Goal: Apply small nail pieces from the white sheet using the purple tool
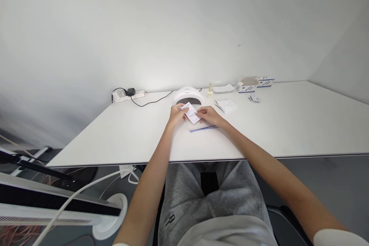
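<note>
Right now my left hand (175, 114) pinches the upper left part of a white packet (190, 112) printed with dark lettering, thumb on top. My right hand (210, 115) grips its right edge between thumb and fingers, so the packet sits tilted between both hands, above the white table (115, 138). Just below, a thin blue strip (202, 129) lies on the tabletop, its right end near my right forearm. Right behind my hands stands a white domed lamp (188, 93), dark inside its opening. To its right are a small bottle (210, 91), a folded leaflet (227, 105) and some white paper (224, 88). Farther right, small packets (255, 98) lie in front of an open box (248, 85), with another box (265, 82) beside it. Well off to the left, a black plug (130, 92) sits by a power strip (121, 95).
</note>
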Motion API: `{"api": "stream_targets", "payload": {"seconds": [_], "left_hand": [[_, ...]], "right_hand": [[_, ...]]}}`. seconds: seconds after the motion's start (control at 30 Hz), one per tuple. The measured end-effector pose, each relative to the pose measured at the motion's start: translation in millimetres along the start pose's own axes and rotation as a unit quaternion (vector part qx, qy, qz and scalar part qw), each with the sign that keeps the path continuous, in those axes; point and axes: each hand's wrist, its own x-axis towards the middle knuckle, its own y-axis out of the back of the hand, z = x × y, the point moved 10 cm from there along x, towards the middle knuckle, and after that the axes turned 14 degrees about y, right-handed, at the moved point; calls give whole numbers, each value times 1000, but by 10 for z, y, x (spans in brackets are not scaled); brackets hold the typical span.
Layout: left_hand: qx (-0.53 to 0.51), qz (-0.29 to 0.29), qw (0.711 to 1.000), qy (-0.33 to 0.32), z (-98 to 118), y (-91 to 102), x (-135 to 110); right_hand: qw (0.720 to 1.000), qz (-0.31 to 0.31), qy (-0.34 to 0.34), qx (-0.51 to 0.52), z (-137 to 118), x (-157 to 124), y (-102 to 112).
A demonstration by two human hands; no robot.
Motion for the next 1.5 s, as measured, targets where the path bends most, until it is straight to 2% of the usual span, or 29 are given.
{"api": "stream_targets", "payload": {"seconds": [0.4, 0.73, 1.5], "left_hand": [[3, -8, 1000, 0, -10, -13, 5], [2, 1, 1000, -10, -38, 28, 57], [-5, 5, 1000, 0, 6, 9, -15]], "right_hand": [[1000, -1, 6, -15, 56, 9, 15], [1000, -15, 1, -4, -4, 0, -24], [1000, -16, 13, -15, 34, 7, -1]]}}
